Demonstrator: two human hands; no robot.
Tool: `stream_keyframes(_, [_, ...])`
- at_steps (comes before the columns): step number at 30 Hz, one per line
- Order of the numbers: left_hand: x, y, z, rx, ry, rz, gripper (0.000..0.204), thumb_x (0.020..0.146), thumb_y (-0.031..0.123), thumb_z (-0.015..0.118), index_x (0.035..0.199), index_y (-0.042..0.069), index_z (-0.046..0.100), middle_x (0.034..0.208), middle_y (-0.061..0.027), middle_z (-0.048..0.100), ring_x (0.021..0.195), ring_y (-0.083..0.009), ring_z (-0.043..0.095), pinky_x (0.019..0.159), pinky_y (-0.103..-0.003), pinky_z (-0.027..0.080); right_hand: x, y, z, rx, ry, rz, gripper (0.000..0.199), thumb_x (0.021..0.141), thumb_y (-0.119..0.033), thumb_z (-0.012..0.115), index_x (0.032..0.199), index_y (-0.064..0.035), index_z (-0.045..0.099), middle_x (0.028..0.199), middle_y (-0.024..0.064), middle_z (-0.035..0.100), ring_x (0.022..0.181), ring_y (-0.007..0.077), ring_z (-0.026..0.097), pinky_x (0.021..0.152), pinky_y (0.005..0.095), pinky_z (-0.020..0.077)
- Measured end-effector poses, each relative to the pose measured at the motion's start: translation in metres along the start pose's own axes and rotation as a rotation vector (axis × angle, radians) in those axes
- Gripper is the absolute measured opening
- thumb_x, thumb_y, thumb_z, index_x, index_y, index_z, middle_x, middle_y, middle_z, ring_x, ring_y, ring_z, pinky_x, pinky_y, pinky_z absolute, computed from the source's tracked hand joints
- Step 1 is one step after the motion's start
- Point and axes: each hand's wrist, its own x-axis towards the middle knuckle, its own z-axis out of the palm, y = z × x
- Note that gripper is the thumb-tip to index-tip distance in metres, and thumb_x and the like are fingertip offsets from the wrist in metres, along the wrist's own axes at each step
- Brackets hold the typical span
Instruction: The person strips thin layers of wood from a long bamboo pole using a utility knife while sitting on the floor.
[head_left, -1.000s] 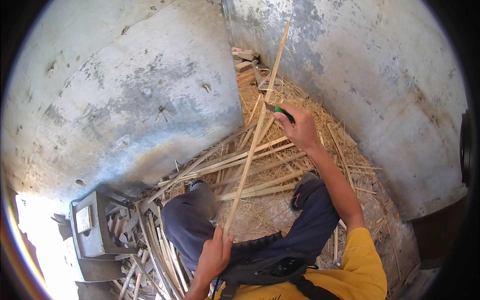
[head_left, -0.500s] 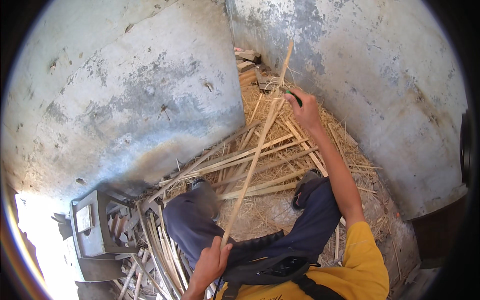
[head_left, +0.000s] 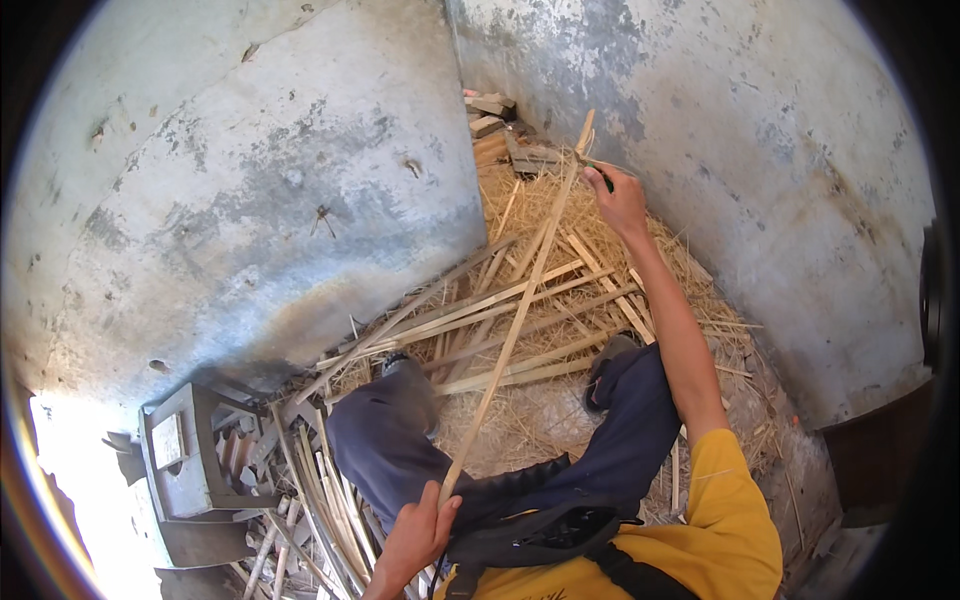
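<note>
One long pale bamboo strip [head_left: 515, 325] is held slanting across the lap, from the knees up toward the wall corner. Its lower end is gripped by the closed fingers of the left hand [head_left: 418, 535]. Near its upper end, one dark-handled small tool [head_left: 597, 172] is clasped in the closed right hand [head_left: 622, 200]. Roughly a dozen split bamboo slats [head_left: 500, 305] are scattered on the straw-covered floor [head_left: 560, 420]. One grey metal stand [head_left: 185, 460] is seen at lower left.

**Floor in the wall corner: straw and cut strips**

The floor [head_left: 800, 470] is dusty, bare only along the right-hand wall. A thick litter of straw and shavings [head_left: 560, 210] covers it toward the corner. Long pale split strips [head_left: 500, 310] lie criss-crossed on the straw, fanning leftward. Short wood blocks [head_left: 490, 105] are stacked in the far corner. A bundle of thinner slats [head_left: 320, 500] lies at lower left, beside a grey metal frame [head_left: 185, 460].
</note>
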Motion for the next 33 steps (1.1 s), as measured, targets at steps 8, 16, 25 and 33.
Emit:
stream_keyframes(8, [0.017,-0.009,0.010,-0.079,0.056,0.049,0.033,0.109,0.031,0.064,0.100,0.002,0.051,0.068,-0.0260,0.062,0.072,-0.0521,0.065,0.061,-0.056,0.046,-0.005,-0.004,-0.020,0.956,-0.379,0.651,0.048,0.111,-0.048,0.059,0.130,-0.0049,0.065,0.071,-0.0054,0.042,0.053,0.0049,0.039,0.047,0.0235,0.0325])
stream_keyframes(16, [0.037,0.006,0.017,-0.104,0.156,0.145,0.030,0.107,0.027,0.068,0.103,0.001,0.053,0.072,-0.0268,0.064,0.072,-0.0515,0.066,0.062,-0.056,0.047,-0.027,-0.030,-0.037,1.222,-0.320,0.686,0.064,0.108,-0.047,0.066,0.147,0.0021,0.053,0.080,-0.0038,0.051,0.052,0.0012,0.036,0.044,0.0183,0.0296])
stream_keyframes(25, [0.078,-0.007,0.026,-0.385,-0.001,0.220,0.034,0.114,0.030,0.053,0.099,0.000,0.055,0.064,-0.0110,0.057,0.053,-0.0266,0.059,0.055,-0.041,0.045,-0.062,-0.095,-0.048,1.130,-0.493,0.523,0.056,0.112,-0.037,0.061,0.155,-0.0022,0.053,0.117,0.0128,0.075,0.052,0.0004,0.034,0.046,0.0183,0.0311])
stream_keyframes(33, [0.086,0.012,0.016,-0.789,-0.443,-0.016,0.064,0.117,0.054,0.033,0.112,-0.002,0.063,0.070,-0.0028,0.052,0.048,-0.0112,0.048,0.047,-0.026,0.043,-0.064,-0.096,-0.055,1.258,-0.436,0.435,0.048,0.110,-0.023,0.065,0.153,-0.0039,0.056,0.107,0.0119,0.078,0.050,-0.0003,0.036,0.047,0.0186,0.0312])
